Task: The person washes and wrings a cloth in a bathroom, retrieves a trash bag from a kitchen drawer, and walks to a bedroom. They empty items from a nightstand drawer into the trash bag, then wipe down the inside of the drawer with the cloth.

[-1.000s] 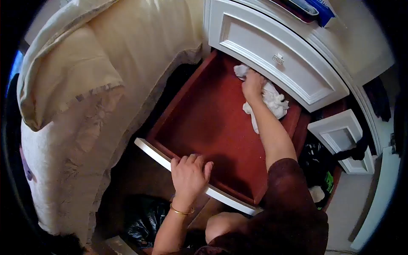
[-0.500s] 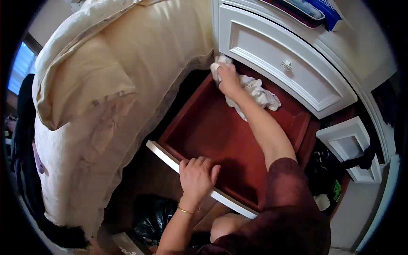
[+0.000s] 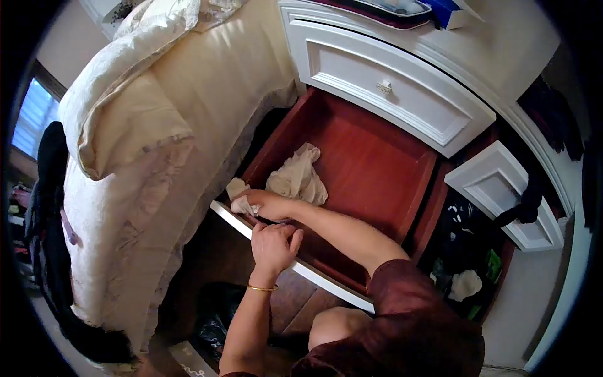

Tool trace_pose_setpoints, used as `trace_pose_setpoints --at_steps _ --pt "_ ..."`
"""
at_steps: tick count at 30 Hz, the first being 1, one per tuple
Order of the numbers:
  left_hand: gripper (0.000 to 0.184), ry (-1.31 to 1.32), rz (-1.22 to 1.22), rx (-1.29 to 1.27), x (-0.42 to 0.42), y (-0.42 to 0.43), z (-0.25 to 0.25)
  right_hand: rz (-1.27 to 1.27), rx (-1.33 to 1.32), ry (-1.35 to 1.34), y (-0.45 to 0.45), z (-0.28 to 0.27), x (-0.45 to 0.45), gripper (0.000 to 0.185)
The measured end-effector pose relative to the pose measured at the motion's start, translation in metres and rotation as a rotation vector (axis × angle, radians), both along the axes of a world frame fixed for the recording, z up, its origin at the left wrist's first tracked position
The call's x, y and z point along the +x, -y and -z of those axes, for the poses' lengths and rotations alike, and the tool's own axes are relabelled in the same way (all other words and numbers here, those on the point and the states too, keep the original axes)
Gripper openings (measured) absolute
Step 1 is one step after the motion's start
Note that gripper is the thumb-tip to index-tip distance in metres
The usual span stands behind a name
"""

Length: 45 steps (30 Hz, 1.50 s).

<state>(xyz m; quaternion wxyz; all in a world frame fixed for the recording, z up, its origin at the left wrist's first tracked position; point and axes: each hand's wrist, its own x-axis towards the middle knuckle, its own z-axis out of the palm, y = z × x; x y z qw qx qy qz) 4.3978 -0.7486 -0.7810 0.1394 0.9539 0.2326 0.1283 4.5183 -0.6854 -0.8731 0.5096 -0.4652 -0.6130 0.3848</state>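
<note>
A red-brown drawer [image 3: 370,163] is pulled out below a white drawer front. My right hand [image 3: 267,204] reaches across it to the front left corner, closed on part of a white cloth [image 3: 298,176]. One end of the cloth pokes out beside my fingers near the drawer's left wall; the larger crumpled part lies on the drawer bottom behind my hand. My left hand [image 3: 274,247], with a gold bangle at the wrist, has its fingers hooked over the drawer's white front edge [image 3: 320,278], just below my right hand.
A cream bedspread [image 3: 207,81] hangs along the left. Beneath it and the drawer lies a black plastic bag [image 3: 217,314]. On the right, a smaller white drawer front [image 3: 505,195] stands near dark items and a crumpled white piece [image 3: 465,285]. A blue box [image 3: 445,14] rests on top.
My right hand has moved with the cloth from the back of the drawer to its front left corner. My left hand stays on the front edge. The camera view has shifted slightly.
</note>
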Motion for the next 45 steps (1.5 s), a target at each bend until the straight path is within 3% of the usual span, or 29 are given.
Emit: trace_pose_setpoints --at_steps 3,4,5,6,8,9,10,11,13,14,17,18,23,24,26,27,29,31,33,35,37,39,42,45 --pt "0.024 -0.108 0.018 -0.025 0.0 -0.001 -0.012 -0.32 -0.615 -0.273 0.025 -0.027 0.043 0.042" --pt "0.024 0.0 0.025 -0.027 -0.002 0.0 -0.012 -0.492 -0.603 -0.299 0.037 -0.029 0.061 0.045" --pt "0.022 0.095 0.047 -0.071 -0.003 -0.002 -0.001 -0.515 -0.511 0.002 0.041 -0.029 0.08 0.048" --pt "0.021 0.095 0.039 -0.069 -0.004 -0.003 -0.003 -0.47 -0.665 -0.171 0.05 -0.044 0.092 0.051" --pt "0.021 0.06 0.015 -0.122 -0.003 -0.001 -0.009 -0.315 -0.621 -0.5 0.052 -0.056 0.109 0.051" --pt "0.027 0.029 -0.007 -0.168 -0.002 -0.002 -0.013 -0.183 -0.624 -0.685 0.056 -0.086 0.11 0.051" --pt "0.035 -0.003 -0.029 -0.209 -0.003 -0.002 -0.014 -0.024 -0.563 -0.718 0.045 -0.069 0.108 0.047" --pt "0.047 0.137 -0.062 -0.144 -0.003 -0.002 -0.014 0.132 -0.493 -0.747 0.027 -0.054 0.1 0.043" --pt "0.071 0.411 -0.122 -0.018 -0.001 0.0 -0.01 0.208 -0.213 -0.319 0.006 -0.046 0.059 0.038" --pt "0.093 0.304 -0.081 -0.02 -0.006 -0.011 0.004 0.228 -0.029 -0.073 0.0 -0.03 0.038 0.036" --pt "0.092 0.369 -0.073 0.03 -0.002 -0.007 0.004 0.264 0.228 0.597 -0.014 0.042 -0.011 0.051" --pt "0.093 0.404 -0.062 0.035 -0.003 -0.008 0.007 0.258 0.253 0.648 -0.009 0.054 -0.017 0.056" --pt "0.091 0.42 -0.096 -0.024 -0.002 -0.006 0.006 -0.124 -0.241 -0.35 0.072 -0.018 -0.003 0.051" --pt "0.09 0.41 -0.092 -0.025 -0.002 -0.005 0.004 -0.151 -0.459 -0.291 0.075 0.046 0.001 0.047" --pt "0.088 0.374 -0.106 -0.007 -0.003 -0.003 -0.001 -0.253 -0.661 -0.074 0.109 0.072 0.021 0.041" --pt "0.088 0.356 -0.107 -0.006 -0.003 -0.004 -0.002 -0.327 -0.644 0.086 0.151 0.018 0.039 0.037" --pt "0.088 0.322 -0.118 -0.011 -0.004 -0.003 -0.003 -0.613 -1.012 0.493 0.181 -0.024 0.056 0.034" --pt "0.086 0.3 -0.12 -0.018 -0.005 -0.001 -0.007 -0.647 -0.99 0.228 0.219 -0.059 0.082 0.033" --pt "0.086 0.281 -0.121 -0.035 -0.006 -0.001 -0.007 -0.471 -1.134 0.161 0.208 -0.092 0.108 0.032" --pt "0.083 0.295 -0.134 -0.024 -0.005 -0.002 -0.008 -0.254 -1.053 -0.204 0.19 -0.106 0.136 0.033" --pt "0.083 0.268 -0.124 -0.022 -0.006 -0.002 -0.01 0.09 -0.929 0.146 0.154 -0.132 0.151 0.034" --pt "0.082 0.245 -0.122 -0.038 -0.004 -0.003 -0.011 0.719 -0.754 1.072 0.136 -0.091 0.158 0.03" --pt "0.08 0.217 -0.122 -0.057 -0.004 -0.005 -0.009 0.846 -0.805 1.489 0.117 0.003 0.201 0.025" --pt "0.077 0.234 -0.12 -0.056 -0.002 -0.009 -0.006 0.827 -0.554 1.764 0.146 0.061 0.239 0.022"
